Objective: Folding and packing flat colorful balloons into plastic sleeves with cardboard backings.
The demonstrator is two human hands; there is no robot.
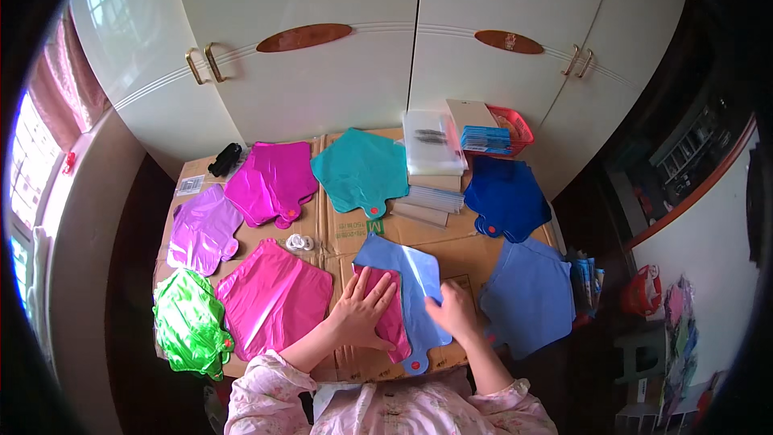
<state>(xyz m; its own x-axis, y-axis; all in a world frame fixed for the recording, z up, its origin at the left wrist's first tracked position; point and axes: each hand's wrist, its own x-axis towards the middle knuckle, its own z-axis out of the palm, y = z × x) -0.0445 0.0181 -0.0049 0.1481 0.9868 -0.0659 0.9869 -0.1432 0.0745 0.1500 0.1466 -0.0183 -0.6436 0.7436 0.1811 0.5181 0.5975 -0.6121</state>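
My left hand (362, 310) lies flat, fingers spread, on a dark pink foil balloon (393, 321) that rests on a light blue foil balloon (407, 274). My right hand (452, 312) pinches the right edge of that light blue balloon near its lower half. Both flat balloons lie on the brown cardboard surface (451, 250) just in front of me. The light blue balloon's round neck tab (415, 366) points toward me.
Stacks of flat foil balloons ring the cardboard: green (189, 324), pink (274, 298), lilac (203, 229), magenta (272, 181), teal (361, 169), dark blue (507, 197), pale blue (530, 294). Clear bags (432, 143), a red basket (515, 127) and a tape roll (299, 242) lie behind. White wardrobe doors (322, 72) stand beyond.
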